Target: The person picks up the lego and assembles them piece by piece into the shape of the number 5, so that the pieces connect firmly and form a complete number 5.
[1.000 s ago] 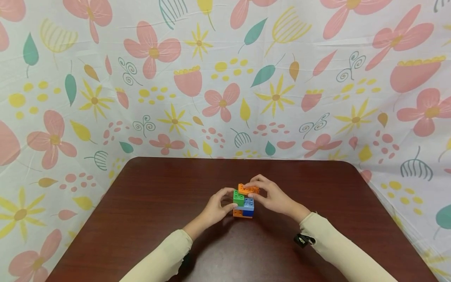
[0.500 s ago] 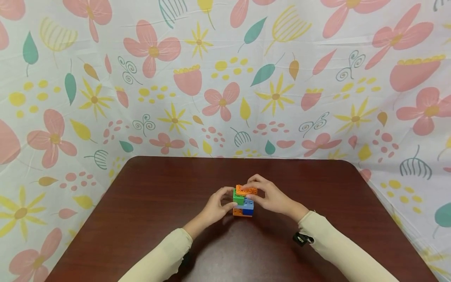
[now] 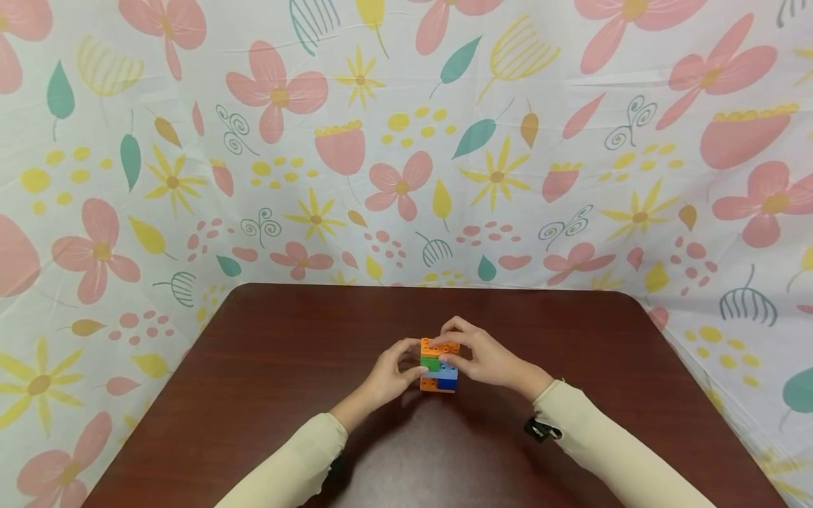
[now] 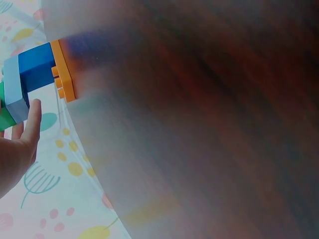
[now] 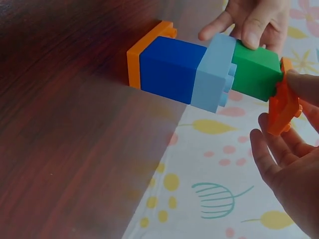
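Note:
A small tower of toy building bricks stands on the table. Its base is a flat orange brick [image 5: 133, 69], followed upward by a dark blue brick [image 5: 172, 69], a light blue brick [image 5: 212, 74] and a green brick [image 5: 256, 69]. My left hand [image 3: 389, 374] grips the tower at the green brick, thumb against its side. Between thumb and fingers, my right hand [image 3: 492, 356] pinches a second flat orange brick [image 5: 284, 102], which lies right at the top of the green one, slightly tilted in the right wrist view. The left wrist view cuts off the tower's top.
The dark brown wooden table [image 3: 286, 339] extends around the tower on all sides. Behind it hangs a white cloth [image 3: 406, 233] printed with flowers and leaves. A black strap [image 3: 542, 429] sits at the right sleeve cuff.
My right hand has moved left and slightly down, bringing the upper orange brick from above the right of the green brick to over it. My left hand has stayed in place.

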The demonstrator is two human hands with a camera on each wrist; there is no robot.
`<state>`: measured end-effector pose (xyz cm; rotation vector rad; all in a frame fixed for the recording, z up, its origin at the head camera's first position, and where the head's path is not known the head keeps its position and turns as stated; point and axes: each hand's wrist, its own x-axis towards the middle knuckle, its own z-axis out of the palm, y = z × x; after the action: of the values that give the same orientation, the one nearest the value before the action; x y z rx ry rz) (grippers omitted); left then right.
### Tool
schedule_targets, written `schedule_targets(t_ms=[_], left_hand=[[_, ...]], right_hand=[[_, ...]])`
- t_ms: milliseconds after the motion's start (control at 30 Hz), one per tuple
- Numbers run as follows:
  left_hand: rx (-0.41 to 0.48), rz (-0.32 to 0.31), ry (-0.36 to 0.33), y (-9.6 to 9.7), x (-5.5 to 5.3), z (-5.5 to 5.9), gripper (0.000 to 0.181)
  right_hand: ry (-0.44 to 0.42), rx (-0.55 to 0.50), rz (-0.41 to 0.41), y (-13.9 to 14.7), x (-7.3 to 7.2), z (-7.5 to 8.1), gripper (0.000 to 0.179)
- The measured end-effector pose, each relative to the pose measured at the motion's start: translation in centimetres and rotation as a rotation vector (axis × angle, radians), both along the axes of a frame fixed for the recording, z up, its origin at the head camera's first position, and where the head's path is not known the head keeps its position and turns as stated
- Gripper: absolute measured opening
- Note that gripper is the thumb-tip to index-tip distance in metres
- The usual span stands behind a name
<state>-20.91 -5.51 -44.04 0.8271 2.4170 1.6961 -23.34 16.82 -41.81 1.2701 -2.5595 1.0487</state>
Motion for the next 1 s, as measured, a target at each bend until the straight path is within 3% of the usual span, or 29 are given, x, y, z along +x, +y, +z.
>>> schedule_targets(t_ms=[233,300,733,1000], left_hand=[[0.007,0.017,0.008,0.1,-1.6,-3.1,0.040],[0.002,0.016,0.009,0.1,-1.8,-3.4,0.040],[-0.005,0.013,0.009,-0.2,-2.0,-3.4,0.040],[-0.009,0.020,0.023,0.1,-2.0,-3.4,0.040]], right_hand=[[-0.018,0.036,-0.021,0.0,0.1,0.1,0.030],[-0.015,0.039,-0.028,-0.1,0.2,0.1,0.030],[0.064,0.084,-0.061,-0.3,0.5,0.3,0.029],[0.037,0.105,-0.074,-0.5,0.7,0.6,0.029]])
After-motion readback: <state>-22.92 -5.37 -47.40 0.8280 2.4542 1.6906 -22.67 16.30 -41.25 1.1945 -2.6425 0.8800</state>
